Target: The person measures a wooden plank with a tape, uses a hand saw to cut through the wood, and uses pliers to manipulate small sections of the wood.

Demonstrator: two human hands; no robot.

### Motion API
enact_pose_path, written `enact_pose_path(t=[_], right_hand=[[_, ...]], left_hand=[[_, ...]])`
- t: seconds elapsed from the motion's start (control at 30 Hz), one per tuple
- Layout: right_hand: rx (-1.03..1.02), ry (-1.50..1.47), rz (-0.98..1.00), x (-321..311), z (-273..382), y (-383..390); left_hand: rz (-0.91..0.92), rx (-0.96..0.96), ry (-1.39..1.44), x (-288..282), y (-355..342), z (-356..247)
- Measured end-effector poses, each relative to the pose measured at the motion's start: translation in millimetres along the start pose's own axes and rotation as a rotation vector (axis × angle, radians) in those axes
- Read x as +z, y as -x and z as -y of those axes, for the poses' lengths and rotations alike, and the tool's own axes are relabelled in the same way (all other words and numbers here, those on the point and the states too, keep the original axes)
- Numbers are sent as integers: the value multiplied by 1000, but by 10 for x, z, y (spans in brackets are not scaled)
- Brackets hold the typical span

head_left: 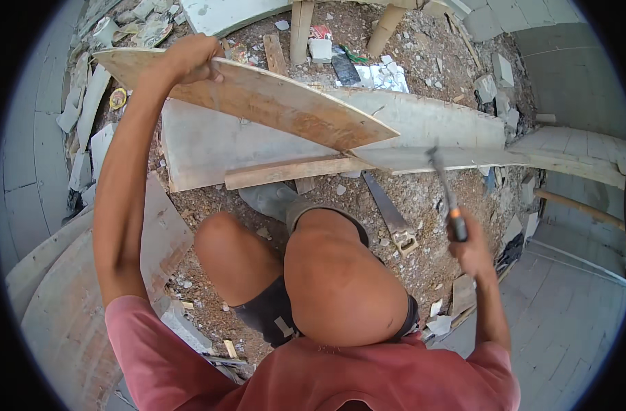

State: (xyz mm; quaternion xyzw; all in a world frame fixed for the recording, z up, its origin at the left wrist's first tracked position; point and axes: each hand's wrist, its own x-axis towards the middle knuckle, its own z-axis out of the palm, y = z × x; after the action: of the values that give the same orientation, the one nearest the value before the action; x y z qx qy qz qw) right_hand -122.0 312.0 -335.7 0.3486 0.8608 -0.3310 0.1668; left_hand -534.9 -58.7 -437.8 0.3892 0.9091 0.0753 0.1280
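My left hand [193, 60], arm stretched forward, is closed over the upper edge of a brown plywood panel [278, 103]. The panel stands tilted on edge, and its right corner reaches the joint between a wooden batten [285, 172] and a long narrow board [450, 159]. In my right hand [472, 248] is a hammer [447, 186] with a metal shaft and a black and orange grip. Its blurred head is raised near the long board, apart from the panel. Behind and below the panel lies a wide pale board [196, 147].
A handsaw [388, 205] with a light handle lies on the rubble ground by my knee. Curved boards [80, 301] lean at the left. Wooden posts [301, 34] stand beyond, among broken blocks [502, 70] and litter. Grey block walls [566, 75] rise at both sides.
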Motion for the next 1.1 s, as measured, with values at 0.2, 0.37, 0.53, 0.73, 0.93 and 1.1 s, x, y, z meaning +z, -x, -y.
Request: enact_pose_path(t=[0.2, 0.37, 0.53, 0.73, 0.93, 1.1], right_hand=[[185, 25, 470, 1350, -442, -513], [230, -302, 871, 1704, -110, -1189], [262, -655, 637, 2228, 317, -708], [198, -299, 588, 1709, 169, -1007], [-27, 72, 397, 1786, -324, -621], [45, 128, 109, 1404, -186, -269]], left_hand=[[8, 34, -81, -98, -620, -66], [38, 71, -75, -78, -584, 11], [-21, 15, 20, -55, -569, 106], [-226, 193, -195, 196, -575, 104], [-138, -164, -216, 774, -330, 506], [-41, -368, -132, 1235, -152, 612]])
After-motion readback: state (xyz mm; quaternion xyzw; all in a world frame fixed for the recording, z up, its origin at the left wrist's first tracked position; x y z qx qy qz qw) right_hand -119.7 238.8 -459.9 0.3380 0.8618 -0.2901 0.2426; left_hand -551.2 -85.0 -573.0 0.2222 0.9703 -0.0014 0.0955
